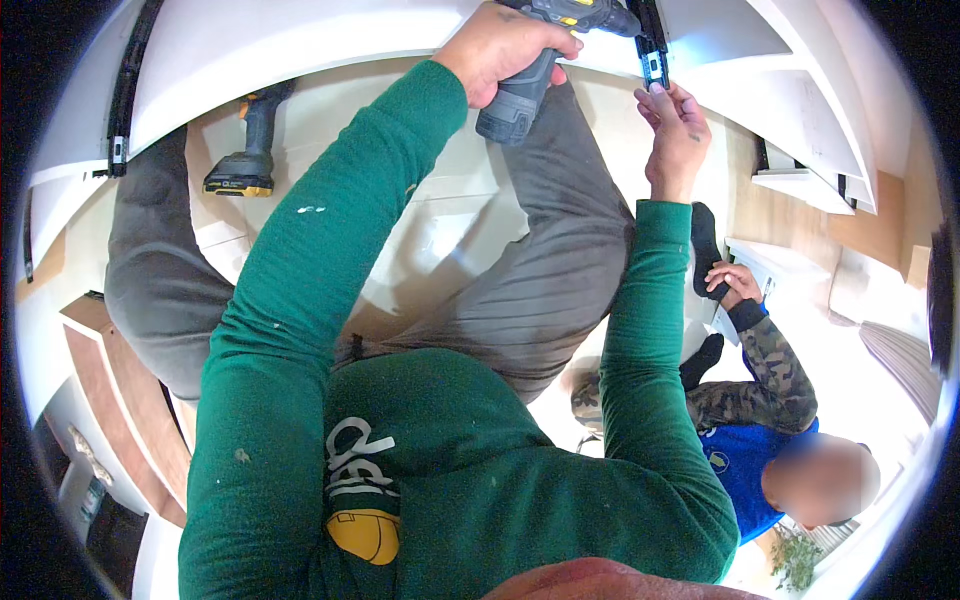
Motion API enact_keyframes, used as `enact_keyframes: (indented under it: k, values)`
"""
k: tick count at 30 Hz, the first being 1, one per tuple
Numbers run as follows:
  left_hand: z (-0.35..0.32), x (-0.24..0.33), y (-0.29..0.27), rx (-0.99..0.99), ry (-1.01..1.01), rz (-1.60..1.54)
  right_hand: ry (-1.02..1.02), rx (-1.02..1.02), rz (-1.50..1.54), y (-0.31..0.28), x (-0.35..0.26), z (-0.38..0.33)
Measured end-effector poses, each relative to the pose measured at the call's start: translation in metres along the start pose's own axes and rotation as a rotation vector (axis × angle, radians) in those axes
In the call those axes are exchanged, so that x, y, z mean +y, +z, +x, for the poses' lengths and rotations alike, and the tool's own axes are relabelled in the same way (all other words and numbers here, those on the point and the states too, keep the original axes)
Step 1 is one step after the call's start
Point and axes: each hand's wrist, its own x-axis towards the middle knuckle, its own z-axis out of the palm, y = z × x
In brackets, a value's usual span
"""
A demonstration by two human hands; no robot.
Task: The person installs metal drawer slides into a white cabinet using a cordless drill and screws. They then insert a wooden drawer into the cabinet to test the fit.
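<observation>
Green sleeves (300,330) reaching up. Left hand (505,45) wrapped tight round drill (545,60), tip near black rail (652,45) on white panel (300,40). Right hand (678,135) loosely open, fingertips touching rail. Second drill (250,150) lying below; co-worker (770,400) crouched at right.

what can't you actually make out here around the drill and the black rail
- Tip of the black and yellow cordless drill: cut off by the head view's top edge, so any contact with a screw is unseen.
- Drill's trigger: covered by the left hand.
- Black metal rail: the right hand's fingers hide its lower end.
- Second black and yellow drill: its front end is in shadow.
</observation>
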Motion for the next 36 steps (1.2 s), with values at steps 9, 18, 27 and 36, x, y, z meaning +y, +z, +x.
enact_keyframes:
  k: [9,18,27,36]
  values:
    - [-0.006,0.005,-0.002,0.023,-0.028,0.005,0.011,0.011,0.028,0.000,0.003,0.000]
    - [0.000,-0.006,-0.003,0.001,0.012,-0.054,0.010,0.017,0.022,0.000,0.000,-0.001]
    - [-0.006,-0.008,-0.003,0.013,-0.005,-0.082,0.017,0.025,0.025,0.000,0.002,0.000]
    - [-0.007,-0.006,0.000,0.004,-0.009,-0.108,0.014,0.019,0.048,-0.002,0.003,0.000]
